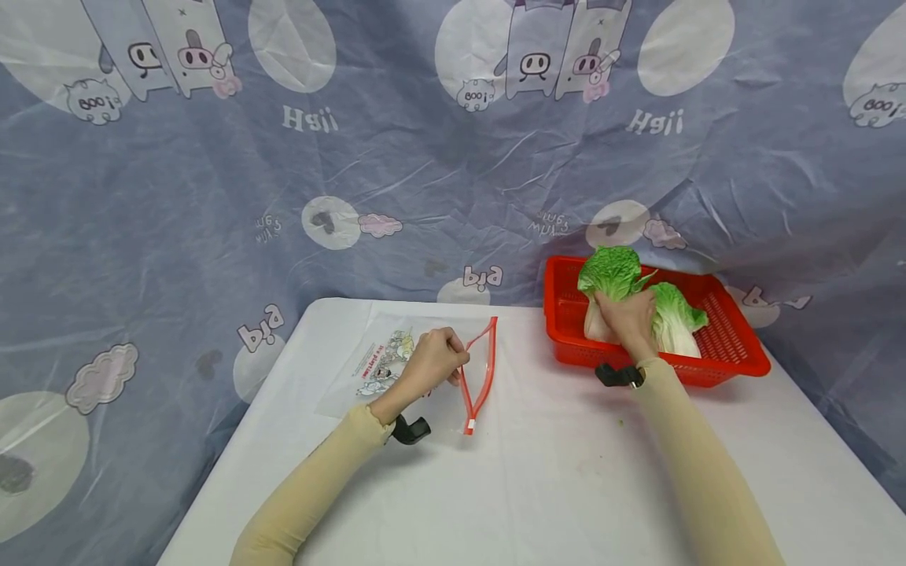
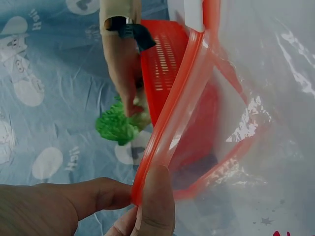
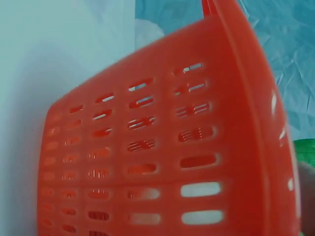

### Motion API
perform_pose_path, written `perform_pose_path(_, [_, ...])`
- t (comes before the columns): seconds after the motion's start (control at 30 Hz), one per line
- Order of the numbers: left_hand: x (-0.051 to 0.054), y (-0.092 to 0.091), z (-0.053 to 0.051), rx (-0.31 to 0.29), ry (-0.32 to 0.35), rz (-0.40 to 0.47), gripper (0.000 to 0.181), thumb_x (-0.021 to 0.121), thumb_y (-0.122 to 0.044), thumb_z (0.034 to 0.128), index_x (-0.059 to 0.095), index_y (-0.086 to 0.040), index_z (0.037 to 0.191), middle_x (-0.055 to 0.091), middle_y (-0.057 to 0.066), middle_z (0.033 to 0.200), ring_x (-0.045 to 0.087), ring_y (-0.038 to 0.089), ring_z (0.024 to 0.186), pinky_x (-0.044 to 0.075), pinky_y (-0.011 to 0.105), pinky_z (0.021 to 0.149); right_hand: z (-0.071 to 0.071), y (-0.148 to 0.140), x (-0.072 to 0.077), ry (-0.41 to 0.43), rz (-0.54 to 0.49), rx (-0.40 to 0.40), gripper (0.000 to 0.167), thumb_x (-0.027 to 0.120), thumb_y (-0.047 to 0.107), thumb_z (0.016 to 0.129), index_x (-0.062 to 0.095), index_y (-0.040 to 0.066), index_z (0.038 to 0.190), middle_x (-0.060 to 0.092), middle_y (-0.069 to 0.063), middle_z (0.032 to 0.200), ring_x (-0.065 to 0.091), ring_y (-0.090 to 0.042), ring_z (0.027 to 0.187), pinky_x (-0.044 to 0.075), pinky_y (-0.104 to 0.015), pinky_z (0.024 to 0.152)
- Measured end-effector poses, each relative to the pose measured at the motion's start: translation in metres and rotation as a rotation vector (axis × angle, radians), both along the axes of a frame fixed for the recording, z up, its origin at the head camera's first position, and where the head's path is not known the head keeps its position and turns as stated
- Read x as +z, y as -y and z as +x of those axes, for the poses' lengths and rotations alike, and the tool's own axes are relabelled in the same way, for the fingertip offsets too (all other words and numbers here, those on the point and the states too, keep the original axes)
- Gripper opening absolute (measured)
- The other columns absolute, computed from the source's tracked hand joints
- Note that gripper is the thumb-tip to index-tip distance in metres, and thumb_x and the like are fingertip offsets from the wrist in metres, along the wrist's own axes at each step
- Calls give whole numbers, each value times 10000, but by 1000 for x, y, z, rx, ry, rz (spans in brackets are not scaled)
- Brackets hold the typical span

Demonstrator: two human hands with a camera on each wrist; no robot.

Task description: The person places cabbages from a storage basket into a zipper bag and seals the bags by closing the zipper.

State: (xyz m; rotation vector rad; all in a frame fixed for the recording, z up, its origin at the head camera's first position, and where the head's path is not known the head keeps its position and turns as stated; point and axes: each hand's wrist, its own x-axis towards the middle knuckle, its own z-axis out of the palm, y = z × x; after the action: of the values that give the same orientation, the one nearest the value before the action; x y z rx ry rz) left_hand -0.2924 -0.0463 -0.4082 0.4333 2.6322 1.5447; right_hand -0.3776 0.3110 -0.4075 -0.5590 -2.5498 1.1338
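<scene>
At the left of the table lies a clear zip bag with an orange-red zip edge and printed figures. Its mouth gapes towards the right. My left hand pinches the bag's rim between thumb and fingers, which the left wrist view shows close up. On the right, my right hand grips a napa cabbage by its pale stalk, leafy end up and away, at the basket. A second napa cabbage lies beside it in the red basket. In the right wrist view the basket wall hides most of that hand.
A white table carries the bag and the basket. Behind it hangs a blue-grey printed curtain. The basket's slotted wall stands close to the right wrist. A tiny green scrap lies before the basket.
</scene>
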Motion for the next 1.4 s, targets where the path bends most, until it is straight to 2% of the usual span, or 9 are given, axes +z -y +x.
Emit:
perform_pose_path(0.2, [4, -1, 0, 35, 0, 8, 71, 619, -87, 883, 601, -40, 833, 649, 95, 632, 645, 172, 459, 531, 282, 451, 7, 9, 5, -202, -109, -63, 925, 591, 571, 816, 200, -26, 1404, 295, -243, 1418, 336, -346, 1304, 288, -435, 1120])
perform_pose_path(0.33, [7, 0, 0, 50, -11, 18, 77, 609, -96, 895, 606, -43, 839, 647, 94, 655, 649, 187, 473, 543, 317, 471, 17, 21, 11, -322, -174, -77, 910, 608, 489, 827, 169, 20, 1471, 280, -186, 1481, 312, -285, 1367, 260, -377, 1152])
perform_pose_path(0.5, [10, 0, 0, 66, -16, 7, 78, 587, -118, 903, 609, -59, 857, 646, 81, 673, 664, 200, 498, 542, 340, 483, 33, 48, 15, -544, -225, -39, 768, 664, 263, 797, 276, 86, 1436, 435, -98, 1382, 439, -202, 1271, 335, -314, 1087])
perform_pose_path(0.63, [11, 1, 0, 67, -12, 7, 80, 574, -128, 907, 605, -66, 866, 642, 74, 694, 666, 199, 508, 549, 391, 511, 50, 77, 12, -601, -250, 45, 743, 677, 158, 768, 312, 61, 1408, 492, -106, 1335, 478, -206, 1234, 363, -326, 1067])
perform_pose_path(0.77, [13, 1, 0, 57, -12, 19, 89, 569, -129, 912, 604, -55, 878, 636, 82, 714, 665, 199, 508, 550, 416, 523, 70, 106, 8, -594, -317, 158, 677, 682, 73, 769, 367, 24, 1366, 531, -123, 1279, 498, -206, 1191, 374, -340, 1044])
perform_pose_path(0.97, [17, -1, 2, 68, -39, 13, 95, 586, -135, 915, 600, -54, 866, 638, 87, 704, 669, 209, 509, 499, 292, 443, 98, 140, 12, -538, -423, 328, 583, 653, -34, 785, 404, -44, 1312, 547, -156, 1218, 499, -148, 1102, 377, -235, 982])
perform_pose_path(1.03, [17, -2, 2, 71, -46, 12, 93, 588, -136, 915, 598, -57, 867, 638, 84, 701, 667, 204, 505, 492, 281, 431, 100, 146, 8, -490, -431, 378, 563, 649, -24, 796, 410, -45, 1305, 546, -162, 1216, 507, -146, 1096, 397, -220, 966])
perform_pose_path(1.23, [15, -5, 2, 58, -55, 45, 91, 596, -144, 923, 604, -64, 882, 638, 74, 727, 659, 182, 490, 477, 267, 395, 93, 148, -20, -299, -372, 447, 567, 667, 106, 841, 402, -6, 1330, 538, -166, 1271, 506, -231, 1160, 412, -393, 1003])
perform_pose_path(1.4, [13, -7, 3, 50, -86, 102, 74, 600, -120, 915, 612, -55, 883, 639, 89, 727, 652, 195, 490, 541, 312, 468, 96, 151, -30, -234, -379, 503, 532, 645, 102, 859, 422, -3, 1330, 546, -151, 1280, 493, -194, 1135, 416, -347, 973])
